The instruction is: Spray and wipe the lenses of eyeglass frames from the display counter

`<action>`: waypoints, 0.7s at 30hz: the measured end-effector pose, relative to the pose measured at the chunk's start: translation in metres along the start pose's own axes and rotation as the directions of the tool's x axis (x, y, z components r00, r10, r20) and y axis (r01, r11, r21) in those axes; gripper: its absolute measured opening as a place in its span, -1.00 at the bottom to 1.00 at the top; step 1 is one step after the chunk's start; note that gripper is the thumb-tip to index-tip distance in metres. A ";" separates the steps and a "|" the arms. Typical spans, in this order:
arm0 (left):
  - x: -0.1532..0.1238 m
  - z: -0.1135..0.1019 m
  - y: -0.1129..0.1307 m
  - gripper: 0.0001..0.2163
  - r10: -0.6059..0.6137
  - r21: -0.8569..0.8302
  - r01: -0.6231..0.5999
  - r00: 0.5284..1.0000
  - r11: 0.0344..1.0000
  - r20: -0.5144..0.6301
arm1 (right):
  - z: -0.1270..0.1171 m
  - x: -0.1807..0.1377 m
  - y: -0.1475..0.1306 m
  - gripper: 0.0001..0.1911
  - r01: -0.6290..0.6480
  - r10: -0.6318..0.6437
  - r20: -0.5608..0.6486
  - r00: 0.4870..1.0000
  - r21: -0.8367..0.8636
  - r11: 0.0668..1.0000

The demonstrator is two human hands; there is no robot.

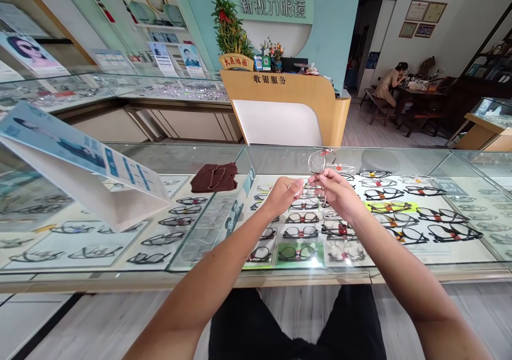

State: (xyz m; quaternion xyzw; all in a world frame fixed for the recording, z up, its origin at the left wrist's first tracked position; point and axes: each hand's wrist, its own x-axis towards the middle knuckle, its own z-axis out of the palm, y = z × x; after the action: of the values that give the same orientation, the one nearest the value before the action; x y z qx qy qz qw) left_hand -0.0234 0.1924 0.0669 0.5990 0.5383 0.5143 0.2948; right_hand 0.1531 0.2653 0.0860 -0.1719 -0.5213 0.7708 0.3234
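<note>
With the two hands taken as the centre of the dial, a pair of thin-rimmed eyeglasses with rounded clear lenses point(317, 162) is held at twelve o'clock, above the long glass-topped display counter with a pale wooden edge point(192, 281). The frame is gripped between the thumb and fingers of the bare right hand point(336, 190), and one lens is raised above the fingertips. The bare left hand point(285, 193) is held just beside it, thumb and fingers brought together; whether the frame or anything else is pinched there cannot be told.

Beneath the glass, rows of spectacles are laid out. At six o'clock, a dark-rimmed pair point(301, 253) is set on a green rectangular card point(282, 263); between three and four o'clock, a thick black-framed pair point(454, 233) can be seen. At nine o'clock, a dark-red soft drawstring pouch point(214, 178) is placed, and farther out in the same direction a folded white-and-blue printed card stand point(136, 210). At eleven o'clock, a curved wooden cash desk with a white panel point(276, 122) is topped by a leafy green plant point(234, 34). At one o'clock, a person in beige clothing point(387, 87) is seated at a dark wooden table point(412, 94).
</note>
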 end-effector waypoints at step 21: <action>0.036 -0.071 -0.080 -0.88 -0.317 0.015 0.415 0.717 0.910 -0.620 | -0.009 0.006 -0.002 -0.50 -0.003 0.004 -0.035 0.999 0.017 1.000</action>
State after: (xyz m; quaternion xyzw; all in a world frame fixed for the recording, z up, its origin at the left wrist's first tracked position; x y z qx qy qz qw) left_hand -0.1205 0.2317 0.0261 0.3048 0.7494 0.5666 0.1564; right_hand 0.1550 0.2763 0.0851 -0.1836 -0.5089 0.7724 0.3326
